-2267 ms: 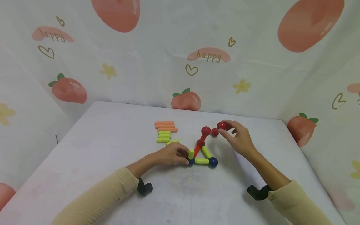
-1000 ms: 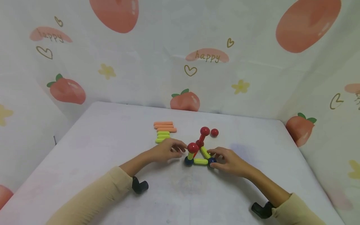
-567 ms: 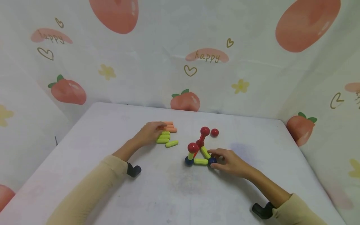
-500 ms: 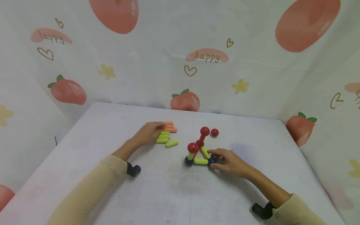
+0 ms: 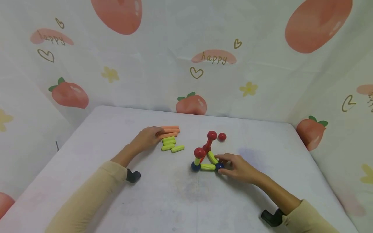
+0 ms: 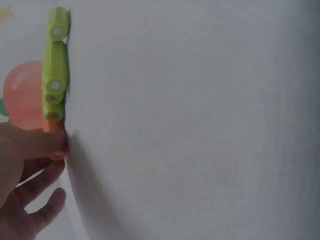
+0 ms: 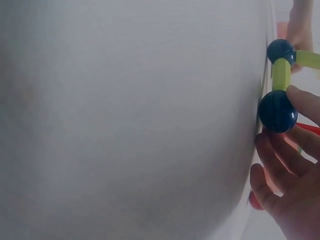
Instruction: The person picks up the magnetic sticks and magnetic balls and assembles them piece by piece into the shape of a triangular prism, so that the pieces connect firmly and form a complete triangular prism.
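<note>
My left hand (image 5: 147, 137) is at the stacked rods, thumb and fingers pinching the left end of the nearest orange magnetic rod (image 5: 170, 135). In the left wrist view, the thumb and fingertips close on that orange rod (image 6: 56, 126). My right hand (image 5: 240, 169) holds a dark blue ball (image 5: 220, 166), a corner of the ball-and-rod frame. Yellow-green rods (image 5: 208, 167) and a red rod (image 5: 209, 142) link this frame's balls. A red ball (image 5: 199, 152) tops an upright yellow-green rod over the other blue ball (image 5: 196, 166); another red ball (image 5: 212, 135) stands at the back.
Two more orange rods (image 5: 172, 127) lie behind the pinched one. Several yellow-green rods (image 5: 168, 143) lie in front of it, one rod (image 5: 177, 149) apart to the right. A loose red ball (image 5: 222, 137) sits behind the frame. The white table (image 5: 186, 200) meets a patterned cloth backdrop (image 5: 151, 74).
My right hand has put a red ball on the upright rod and moved to the blue corner ball. My left hand has gone to the rods and drawn one orange rod left, shifting the yellow-green ones.
</note>
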`<state>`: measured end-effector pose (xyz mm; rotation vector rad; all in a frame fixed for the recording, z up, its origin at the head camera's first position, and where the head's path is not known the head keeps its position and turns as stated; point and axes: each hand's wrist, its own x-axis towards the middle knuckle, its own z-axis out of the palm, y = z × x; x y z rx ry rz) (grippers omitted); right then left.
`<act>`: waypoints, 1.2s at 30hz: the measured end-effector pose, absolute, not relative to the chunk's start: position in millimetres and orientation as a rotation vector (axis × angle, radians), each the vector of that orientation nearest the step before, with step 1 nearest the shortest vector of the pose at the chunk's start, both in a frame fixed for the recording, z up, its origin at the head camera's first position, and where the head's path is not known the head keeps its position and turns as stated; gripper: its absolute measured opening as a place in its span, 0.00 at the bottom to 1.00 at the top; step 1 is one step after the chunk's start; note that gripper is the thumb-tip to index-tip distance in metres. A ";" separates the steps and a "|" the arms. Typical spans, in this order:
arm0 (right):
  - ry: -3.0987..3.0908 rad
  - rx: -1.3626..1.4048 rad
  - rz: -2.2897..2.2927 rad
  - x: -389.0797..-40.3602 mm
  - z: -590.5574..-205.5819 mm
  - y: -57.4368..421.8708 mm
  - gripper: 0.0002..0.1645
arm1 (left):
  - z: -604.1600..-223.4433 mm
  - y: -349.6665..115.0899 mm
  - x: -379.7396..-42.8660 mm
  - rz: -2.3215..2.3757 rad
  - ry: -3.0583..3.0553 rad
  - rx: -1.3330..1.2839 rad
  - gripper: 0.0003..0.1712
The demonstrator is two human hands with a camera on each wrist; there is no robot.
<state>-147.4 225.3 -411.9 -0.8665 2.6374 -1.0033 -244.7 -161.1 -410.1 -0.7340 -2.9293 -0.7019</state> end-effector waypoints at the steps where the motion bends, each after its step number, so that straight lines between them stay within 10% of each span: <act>1: 2.636 -0.866 -1.004 -147.5 -411.9 225.3 0.33 | -410.1 -162.7 -244.5 -0.685 -2.928 -0.750 0.09; 19: 2.640 -0.823 -0.987 -145.9 -411.0 224.0 0.34 | -396.0 -140.9 -233.1 -1.604 -2.772 -0.608 0.19; 36: 2.642 -0.852 -1.000 -146.1 -412.0 224.5 0.34 | -400.4 -65.2 -217.6 -1.882 -2.908 -1.024 0.17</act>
